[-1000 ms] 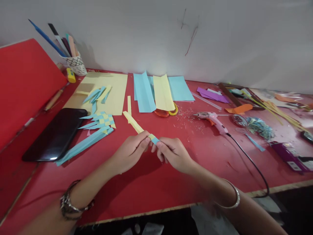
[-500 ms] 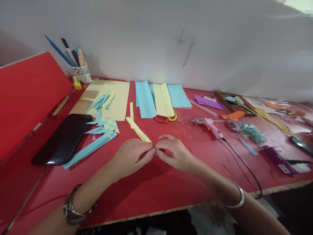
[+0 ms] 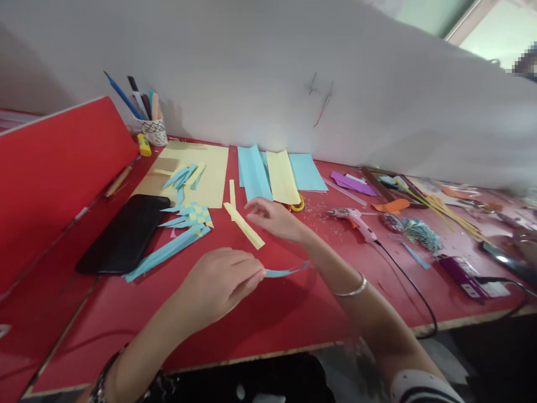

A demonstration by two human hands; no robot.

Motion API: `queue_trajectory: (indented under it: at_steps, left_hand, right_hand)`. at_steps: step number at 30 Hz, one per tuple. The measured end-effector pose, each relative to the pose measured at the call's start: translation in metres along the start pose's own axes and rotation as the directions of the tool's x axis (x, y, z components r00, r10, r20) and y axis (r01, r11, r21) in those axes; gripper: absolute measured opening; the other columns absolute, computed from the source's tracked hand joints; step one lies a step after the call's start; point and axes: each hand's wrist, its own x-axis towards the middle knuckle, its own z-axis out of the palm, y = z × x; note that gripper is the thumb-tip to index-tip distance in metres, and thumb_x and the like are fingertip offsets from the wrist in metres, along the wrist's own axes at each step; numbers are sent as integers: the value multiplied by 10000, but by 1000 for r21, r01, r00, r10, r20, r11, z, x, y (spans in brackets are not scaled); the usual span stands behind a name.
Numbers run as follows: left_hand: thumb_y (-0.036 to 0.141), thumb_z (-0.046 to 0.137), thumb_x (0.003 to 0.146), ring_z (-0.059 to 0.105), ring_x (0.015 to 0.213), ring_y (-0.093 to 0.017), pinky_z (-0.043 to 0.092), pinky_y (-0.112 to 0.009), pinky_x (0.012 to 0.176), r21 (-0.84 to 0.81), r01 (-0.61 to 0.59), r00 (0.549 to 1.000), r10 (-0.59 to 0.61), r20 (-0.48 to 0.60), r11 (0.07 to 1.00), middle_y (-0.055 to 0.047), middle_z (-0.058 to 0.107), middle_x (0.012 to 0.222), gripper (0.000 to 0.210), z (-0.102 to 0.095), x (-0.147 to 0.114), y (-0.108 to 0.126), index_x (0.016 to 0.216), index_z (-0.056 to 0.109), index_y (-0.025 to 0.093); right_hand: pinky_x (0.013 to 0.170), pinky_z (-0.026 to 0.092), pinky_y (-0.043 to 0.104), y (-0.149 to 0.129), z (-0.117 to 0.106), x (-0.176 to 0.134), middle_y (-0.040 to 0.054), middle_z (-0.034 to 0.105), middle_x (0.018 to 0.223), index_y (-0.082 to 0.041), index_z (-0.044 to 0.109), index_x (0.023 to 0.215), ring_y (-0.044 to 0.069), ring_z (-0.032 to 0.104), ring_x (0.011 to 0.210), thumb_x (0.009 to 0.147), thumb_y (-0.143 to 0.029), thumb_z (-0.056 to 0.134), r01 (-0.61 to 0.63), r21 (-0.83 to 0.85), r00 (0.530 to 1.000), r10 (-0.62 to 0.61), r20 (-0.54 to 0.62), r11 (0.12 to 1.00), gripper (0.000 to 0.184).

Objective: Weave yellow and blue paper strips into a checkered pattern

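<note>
My left hand [image 3: 224,280] pinches one end of a thin blue paper strip [image 3: 285,273], whose free end points right above the red table. My right hand [image 3: 274,219] is over the table beyond it, fingers loosely curled and apart, with nothing visible in them. Beside its fingertips lie a folded yellow paper strip [image 3: 245,226] and a shorter yellow strip [image 3: 232,193]. Scissors with a yellow handle loop [image 3: 298,204] are partly covered by a folded yellow sheet [image 3: 283,176] and my right hand. A woven blue-and-yellow paper piece [image 3: 195,214] lies to the left.
Left are a black phone [image 3: 123,235], long blue strips [image 3: 168,254] and a pen cup [image 3: 154,131]. Folded blue sheets [image 3: 254,173] lie at the back. Rightward sit a pink glue gun [image 3: 354,218] with its cord and a purple power strip [image 3: 459,274]. A person's hand [image 3: 525,243] shows far right.
My hands have parted. The right one has let go and moved forward toward the yellow strips, while the left keeps the blue strip. The view has shifted slightly.
</note>
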Motion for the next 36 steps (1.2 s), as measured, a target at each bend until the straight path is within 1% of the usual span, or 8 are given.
queue_trajectory:
  at_steps: [4, 7, 11, 17, 20, 26, 32, 36]
  left_hand:
    - [236, 352, 878, 503, 590, -111, 384, -207, 574, -167, 206, 975, -216, -43, 964, 4, 546, 637, 322, 0, -8, -6, 635, 553, 169]
    - [286, 402, 858, 531, 619, -113, 400, -196, 580, -243, 308, 941, -332, -64, 920, 3, 568, 680, 285, -1, -13, -10, 708, 622, 185]
    - [347, 457, 816, 547, 614, -131, 399, -202, 532, -282, 423, 887, -457, -66, 861, -4, 615, 690, 254, -3, -15, -14, 779, 663, 203]
    - [404, 524, 753, 545, 602, -136, 423, -202, 547, -376, 549, 798, -602, -28, 746, 10, 639, 682, 227, -8, -16, -20, 740, 644, 212]
    - [430, 531, 730, 565, 631, -145, 430, -195, 531, -418, 580, 770, -638, 3, 699, 6, 634, 688, 244, -11, -16, -23, 722, 634, 209]
    - [412, 566, 691, 562, 646, -149, 439, -204, 550, -456, 557, 746, -659, -91, 694, 0, 623, 696, 218, -15, -16, -29, 733, 626, 207]
    - [367, 595, 656, 524, 592, -129, 412, -196, 517, -522, 505, 758, -643, -112, 687, 12, 586, 637, 166, -22, 0, -35, 690, 610, 205]
    - [339, 652, 603, 474, 517, -94, 397, -183, 482, -706, 465, 709, -702, -63, 533, 39, 520, 557, 164, -20, 16, -48, 665, 601, 196]
  right_hand:
    - [621, 400, 270, 5, 28, 26, 61, 594, 918, -140, 487, 1092, 165, 546, 773, 747, -373, 561, -176, -306, 983, 149, -110, 936, 422]
    - [583, 383, 240, 7, 40, 37, 43, 608, 871, -139, 498, 1062, 152, 549, 759, 747, -241, 559, -203, -338, 977, 170, -127, 919, 337]
    - [574, 389, 214, 9, 40, 39, 0, 615, 750, -160, 540, 967, 120, 558, 697, 758, -148, 512, -214, -345, 976, 182, -123, 914, 211]
    - [676, 427, 298, 11, 35, 30, 108, 575, 1023, -139, 537, 1015, 205, 562, 866, 772, -319, 553, -244, -413, 964, 173, -201, 878, 303]
    - [728, 428, 333, 4, 39, 26, 127, 540, 1070, -137, 557, 956, 241, 533, 949, 764, -375, 564, -230, -415, 967, 159, -200, 880, 306]
    - [729, 413, 336, -3, 43, 27, 94, 552, 951, -162, 532, 733, 244, 493, 981, 750, -210, 560, -200, -273, 976, 165, -143, 941, 58]
    - [610, 415, 279, 12, 22, 23, 4, 513, 623, -183, 445, 583, 144, 529, 668, 764, -268, 510, -186, 94, 978, 193, -73, 978, 210]
    - [639, 452, 263, 22, -4, 5, 17, 562, 710, -191, 455, 639, 115, 554, 692, 777, -422, 440, -133, 407, 981, 179, -79, 904, 269]
